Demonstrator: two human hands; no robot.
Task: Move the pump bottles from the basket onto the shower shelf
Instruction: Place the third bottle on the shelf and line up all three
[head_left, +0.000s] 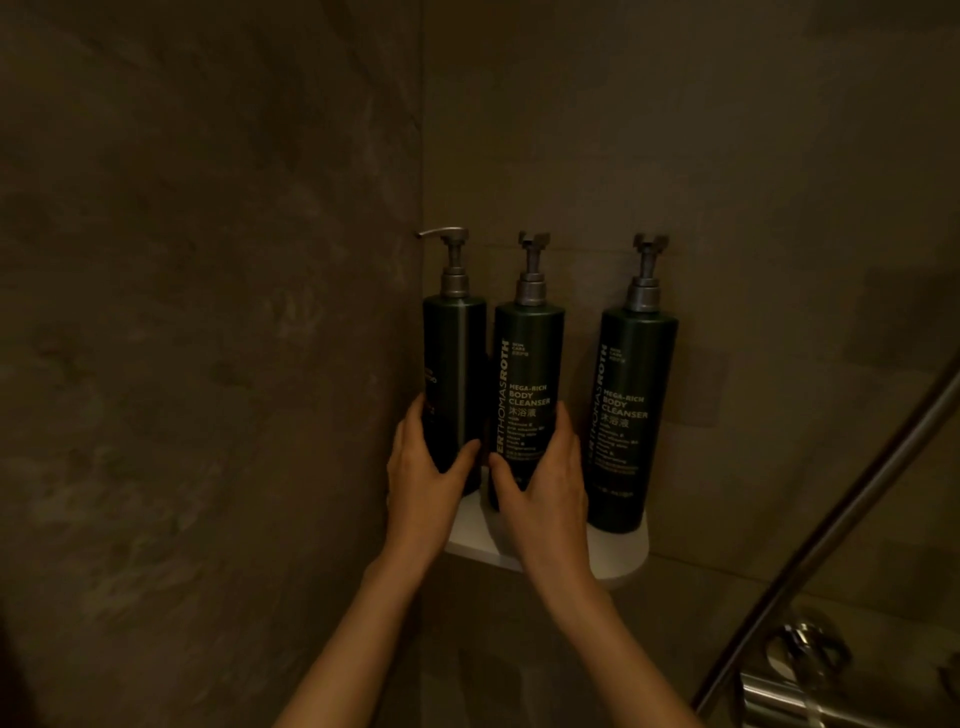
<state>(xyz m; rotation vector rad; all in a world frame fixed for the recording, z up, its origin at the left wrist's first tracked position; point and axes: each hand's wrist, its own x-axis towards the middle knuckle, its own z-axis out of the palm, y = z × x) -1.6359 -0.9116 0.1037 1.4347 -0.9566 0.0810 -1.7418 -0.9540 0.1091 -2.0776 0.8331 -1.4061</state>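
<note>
Three dark green pump bottles stand upright on a small white corner shower shelf (618, 564), against dim brown stone-look walls; the middle bottle (527, 374) reads "THOMAS ROTH" vertically in pale letters, then "MEGA-RICH BODY CLEANSER" with three Chinese characters beneath, and smaller lines too fine to read; the right bottle (636, 415) carries the same wording and stands apart from the other two; the left bottle (453, 364) is turned so that only a sliver of its label shows, unreadable, and its pump spout points left towards the wall corner.

My left hand (423, 467) is curled round the lower part of the left bottle, thumb on its front; my right hand (545, 483) wraps the lower part of the middle bottle, fingers up its right side, thumb across the front; the two bottles I hold sit just beside each other; a metal shower hose (841, 519) slants across the lower right, above chrome fittings (800, 670).
</note>
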